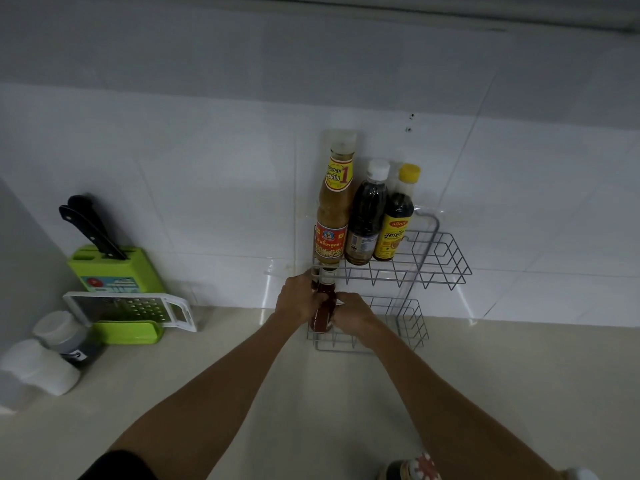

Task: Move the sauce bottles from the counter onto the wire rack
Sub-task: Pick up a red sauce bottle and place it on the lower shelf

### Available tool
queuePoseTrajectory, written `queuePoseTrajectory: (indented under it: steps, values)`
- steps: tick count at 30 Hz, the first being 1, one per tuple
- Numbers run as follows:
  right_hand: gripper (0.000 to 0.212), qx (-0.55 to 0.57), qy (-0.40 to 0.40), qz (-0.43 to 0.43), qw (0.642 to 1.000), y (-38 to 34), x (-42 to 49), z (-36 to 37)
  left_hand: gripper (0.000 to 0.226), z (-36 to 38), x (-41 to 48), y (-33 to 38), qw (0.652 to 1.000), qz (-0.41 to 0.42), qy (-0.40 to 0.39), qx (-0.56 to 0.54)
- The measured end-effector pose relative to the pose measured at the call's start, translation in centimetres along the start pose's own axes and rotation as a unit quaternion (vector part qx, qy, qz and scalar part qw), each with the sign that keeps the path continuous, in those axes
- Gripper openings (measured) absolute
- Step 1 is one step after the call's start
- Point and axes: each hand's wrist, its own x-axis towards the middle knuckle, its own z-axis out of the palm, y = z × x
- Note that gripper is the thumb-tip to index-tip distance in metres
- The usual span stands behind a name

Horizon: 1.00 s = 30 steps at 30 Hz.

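Observation:
A grey two-tier wire rack (445,258) hangs on the white tiled wall. On its upper tier stand a tall tan sauce bottle (333,209), a dark bottle with a white cap (367,220) and a dark bottle with a yellow cap (396,220). Both hands hold a red sauce bottle (323,303) upright at the left end of the lower tier (408,323). My left hand (299,299) grips its left side and my right hand (353,315) its right side. Another dark bottle with a red-and-white label (412,467) shows at the bottom edge on the counter.
At the left, by the wall, a green knife block (114,268) holds black-handled knives, with a white grater (135,308) over a green tray. Two white-capped jars (52,351) stand at the far left. The beige counter (242,341) runs along the wall.

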Motion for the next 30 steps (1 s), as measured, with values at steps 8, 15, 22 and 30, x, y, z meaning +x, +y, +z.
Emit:
queuePoseTrajectory:
  steps: [8, 15, 22, 30]
  values:
    - [0.044, -0.018, -0.004, -0.053, 0.998, -0.2, -1.5, -0.4, 0.061, 0.6, -0.7, 1.3, 0.998, -0.049, 0.029, 0.039]
    - [0.040, -0.010, -0.033, -0.045, 0.998, 0.3, -1.7, -0.8, 0.047, 0.9, -0.7, 1.6, 0.998, -0.056, 0.034, -0.007]
    - [0.051, -0.056, -0.017, -0.029, 0.998, 0.7, -2.3, -1.6, 0.052, 0.8, -1.1, 1.4, 0.998, -0.055, 0.018, -0.019]
    - [0.058, -0.143, 0.024, -0.087, 0.986, 1.3, -7.5, -4.1, 0.047, -0.4, -7.1, 2.7, 0.999, -0.028, -0.012, -0.035]
